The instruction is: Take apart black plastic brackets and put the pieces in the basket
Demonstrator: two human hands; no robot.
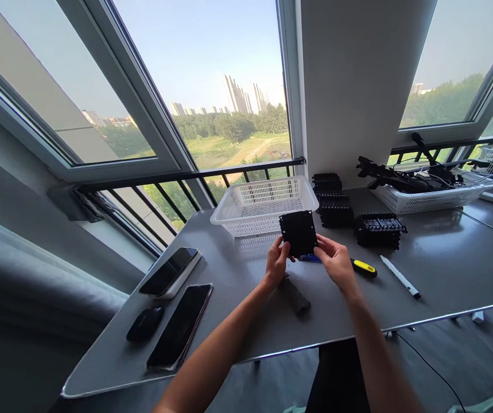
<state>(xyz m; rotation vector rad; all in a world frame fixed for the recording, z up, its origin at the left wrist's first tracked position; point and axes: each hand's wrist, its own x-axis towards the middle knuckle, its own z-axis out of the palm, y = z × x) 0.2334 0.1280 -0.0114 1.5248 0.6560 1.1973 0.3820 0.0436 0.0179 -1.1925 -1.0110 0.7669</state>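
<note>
A flat black square plastic part (298, 232) is held up above the grey table (246, 321) between both hands. My left hand (277, 263) pinches its lower left edge. My right hand (336, 261) grips its lower right edge. Behind it stands an empty white mesh basket (263, 198). Under my hands lies a dark grey roll (295, 293). A yellow-and-black handled tool (363, 268) lies just right of my right hand, with something blue (310, 258) showing below the part.
Stacks of similar black parts (332, 198) and another stack (379, 229) sit by the pillar. A second white basket (435, 195) holds black gear. A white pen (400, 276) lies right. Two phones (171, 271) (181, 324) and a black mouse (145, 323) lie left.
</note>
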